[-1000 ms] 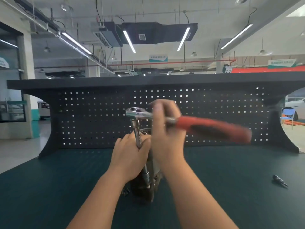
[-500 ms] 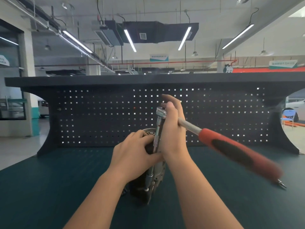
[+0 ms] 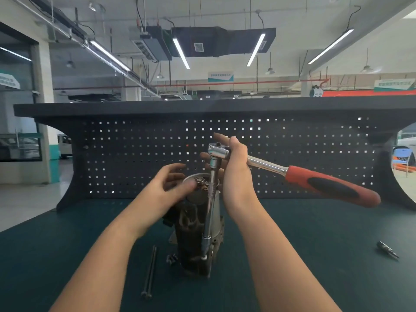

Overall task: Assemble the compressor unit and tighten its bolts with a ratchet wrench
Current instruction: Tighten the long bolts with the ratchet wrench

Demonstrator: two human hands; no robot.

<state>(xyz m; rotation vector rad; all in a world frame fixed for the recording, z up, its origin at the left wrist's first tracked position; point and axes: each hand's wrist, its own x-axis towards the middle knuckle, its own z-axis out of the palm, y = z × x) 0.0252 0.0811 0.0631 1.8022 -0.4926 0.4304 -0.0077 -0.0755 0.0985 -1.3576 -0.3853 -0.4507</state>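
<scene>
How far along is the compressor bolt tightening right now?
Done: the compressor unit stands assembled on the bench. In hand: the right hand holds the ratchet wrench near its head, its extension reaching a low bolt; the left hand hovers open. Left: a long bolt lies loose on the mat.

No legible text, signs too blurred

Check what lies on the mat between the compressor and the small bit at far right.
Head view: only bare green mat between compressor and bit.
</scene>
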